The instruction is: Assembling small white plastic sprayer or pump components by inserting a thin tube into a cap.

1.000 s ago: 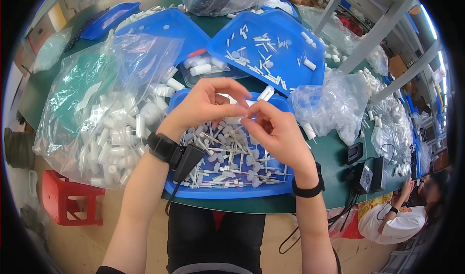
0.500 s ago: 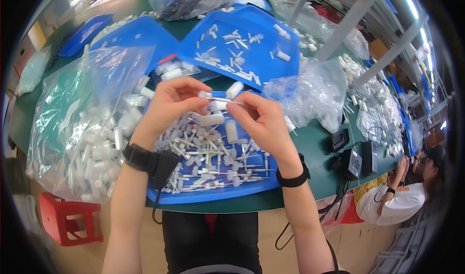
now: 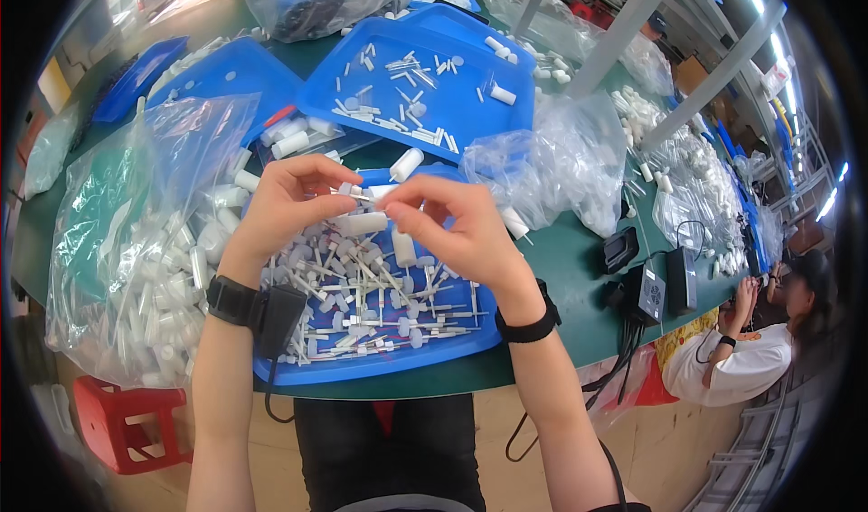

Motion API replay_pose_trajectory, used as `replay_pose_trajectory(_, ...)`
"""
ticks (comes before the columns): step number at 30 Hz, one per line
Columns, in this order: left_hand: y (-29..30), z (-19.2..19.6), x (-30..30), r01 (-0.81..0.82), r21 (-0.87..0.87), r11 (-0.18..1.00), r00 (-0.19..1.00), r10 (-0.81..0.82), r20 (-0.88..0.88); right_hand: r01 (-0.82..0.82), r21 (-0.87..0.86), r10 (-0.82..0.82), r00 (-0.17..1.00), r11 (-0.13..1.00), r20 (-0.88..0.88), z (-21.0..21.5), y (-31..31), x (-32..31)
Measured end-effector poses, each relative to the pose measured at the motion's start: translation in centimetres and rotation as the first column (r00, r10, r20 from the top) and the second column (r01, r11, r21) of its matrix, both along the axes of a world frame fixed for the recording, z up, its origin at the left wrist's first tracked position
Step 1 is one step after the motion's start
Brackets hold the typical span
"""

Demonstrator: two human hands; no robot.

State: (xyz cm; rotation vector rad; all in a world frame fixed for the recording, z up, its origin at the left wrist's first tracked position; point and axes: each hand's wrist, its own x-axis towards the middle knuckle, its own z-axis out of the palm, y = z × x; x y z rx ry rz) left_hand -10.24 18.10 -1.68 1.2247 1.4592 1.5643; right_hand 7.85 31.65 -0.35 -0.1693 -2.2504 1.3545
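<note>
My left hand (image 3: 294, 206) pinches a thin white stick with a frosted round cap (image 3: 349, 190) between thumb and fingertips. Closed at the stick's other end, my right hand (image 3: 461, 232) has its thumb and forefinger pressed together; the fingers partly cover that end. Both hands are over a blue tray (image 3: 389, 374) heaped with similar capped sticks (image 3: 380, 290). White plastic cylinders lie there too: one (image 3: 362, 223) just under my fingers, another (image 3: 403, 248) beside my right hand. A third cylinder (image 3: 407, 164) is tilted beyond my hands.
A clear bag of white cylinders (image 3: 167, 304) stands at the left. Farther back, a blue tray (image 3: 452, 105) carries loose white sticks. Crumpled clear plastic (image 3: 551, 168) and black boxes with cables (image 3: 644, 292) are to the right. A person (image 3: 737, 363) sits at far right.
The whole view has shifted slightly, with the trays now farther left. My hands have drawn closer together around the stick, and less of it shows between them.
</note>
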Motion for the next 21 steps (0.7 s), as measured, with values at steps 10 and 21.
replay_pose_trajectory(10,0.2,-0.3,-0.6,-0.274,0.181,0.944,0.948,0.234,0.217,0.266,0.037,-0.265,0.963,0.963,-0.042,-0.1,1.7,0.8)
replay_pose_trajectory(21,0.2,-0.4,-1.0,-0.353,0.205,0.913,0.928,0.314,0.197,0.632,0.672,-0.904,0.406,0.385,0.136,-1.1,6.7,3.5)
